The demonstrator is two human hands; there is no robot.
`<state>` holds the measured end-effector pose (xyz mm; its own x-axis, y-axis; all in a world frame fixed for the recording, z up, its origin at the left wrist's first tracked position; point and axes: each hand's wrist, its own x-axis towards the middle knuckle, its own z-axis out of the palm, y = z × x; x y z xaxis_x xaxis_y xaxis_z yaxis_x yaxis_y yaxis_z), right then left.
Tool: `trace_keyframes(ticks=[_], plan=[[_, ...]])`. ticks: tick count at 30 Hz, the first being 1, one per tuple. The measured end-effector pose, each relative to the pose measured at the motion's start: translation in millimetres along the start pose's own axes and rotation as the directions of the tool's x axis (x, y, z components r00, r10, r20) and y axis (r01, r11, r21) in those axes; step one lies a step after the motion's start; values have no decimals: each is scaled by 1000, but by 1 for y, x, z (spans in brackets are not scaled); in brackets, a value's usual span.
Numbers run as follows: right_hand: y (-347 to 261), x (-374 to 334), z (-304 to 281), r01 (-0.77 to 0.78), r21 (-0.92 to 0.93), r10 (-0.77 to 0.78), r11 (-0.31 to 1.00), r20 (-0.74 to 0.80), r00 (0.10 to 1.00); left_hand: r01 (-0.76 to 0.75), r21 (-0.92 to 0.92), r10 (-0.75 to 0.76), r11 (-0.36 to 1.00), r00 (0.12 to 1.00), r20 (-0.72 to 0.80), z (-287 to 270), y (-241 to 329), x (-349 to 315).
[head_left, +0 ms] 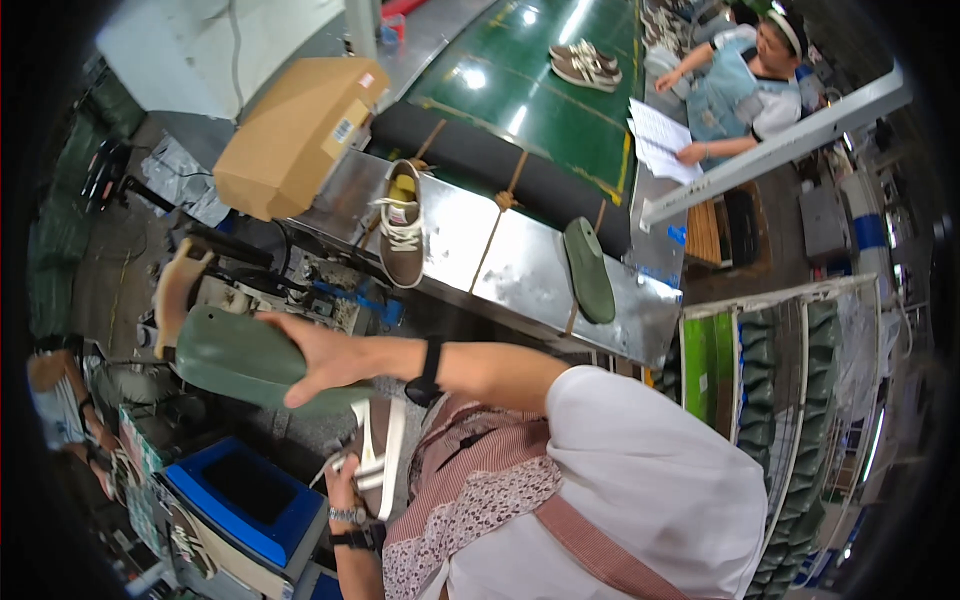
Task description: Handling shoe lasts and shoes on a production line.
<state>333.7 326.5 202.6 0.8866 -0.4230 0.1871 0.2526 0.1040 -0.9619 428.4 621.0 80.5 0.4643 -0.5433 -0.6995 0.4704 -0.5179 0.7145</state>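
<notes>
My right hand (pixel 325 350) reaches across to the left and grips a green shoe last (pixel 235 355), its fingers and thumb around the last's side. The end of the last with a small hole lies beside a tan curved part (pixel 180 290) of a machine; whether they touch I cannot tell. Lower down, close to my apron, my left hand (pixel 343 480) is closed on a brown sneaker (pixel 378 455) with a white sole, held tilted. Another brown sneaker (pixel 402 240) with white laces stands on the metal table edge. A second green shoe last (pixel 588 272) lies to its right.
Beyond the metal table (pixel 455 235) runs a green conveyor belt (pixel 490 90) carrying a pair of sneakers (pixel 585 65). A cardboard box (pixel 290 140) sits at the left. A co-worker (pixel 750 90) holds papers (pixel 660 140). A rack (pixel 780 400) with green lasts stands right; a blue-framed machine (pixel 245 490) lower left.
</notes>
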Motion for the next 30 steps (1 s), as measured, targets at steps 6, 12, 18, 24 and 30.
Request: trace_keyframes(ticks=[6, 12, 18, 24, 30], plan=[[-36, -170, -159, -338, -503, -105, 796, -665, 740, -314, 220, 294, 923, 948, 119, 143, 70, 80], [-24, -353, -294, -771, -400, -356, 495, -903, 240, -657, 463, 456, 595, 750, 479, 307, 160, 155], [34, -442, -320, -888, -171, -132, 428, -983, 125, -516, 837, 358, 184, 828, 431, 406, 178, 254], [51, -436, -303, -813, -334, -273, 477, -936, 224, -487, 844, 248, -225, 809, 533, 427, 180, 257], [36, -393, -287, -828, -455, -206, 327, -890, 407, -749, 611, 100, -258, 608, 787, 487, 241, 212]])
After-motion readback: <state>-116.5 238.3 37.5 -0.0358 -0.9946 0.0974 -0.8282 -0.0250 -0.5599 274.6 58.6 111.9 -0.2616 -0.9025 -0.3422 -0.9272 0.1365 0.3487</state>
